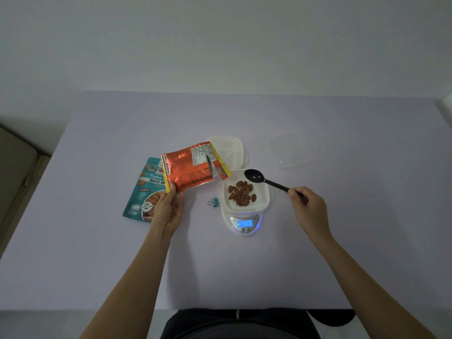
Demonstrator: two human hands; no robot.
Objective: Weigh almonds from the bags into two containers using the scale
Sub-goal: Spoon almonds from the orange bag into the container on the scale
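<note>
My left hand (168, 206) grips the lower corner of an orange foil almond bag (193, 167), held tilted above the table with its mouth toward the scale. My right hand (308, 203) pinches the handle of a black plastic spoon (263, 180), whose empty bowl hovers over the far rim of a white ribbed container (263, 200). That container holds several almonds (241, 193) and stands on a white digital scale (244, 225) with a lit blue display. A second white container (231, 149) stands behind, partly hidden by the bag. A teal almond bag (144, 192) lies flat at the left.
A clear lid (288, 150) lies at the back right of the lilac table (342, 241). A small teal binder clip (214, 202) sits just left of the scale. A beige piece of furniture (17, 167) stands off the table's left edge.
</note>
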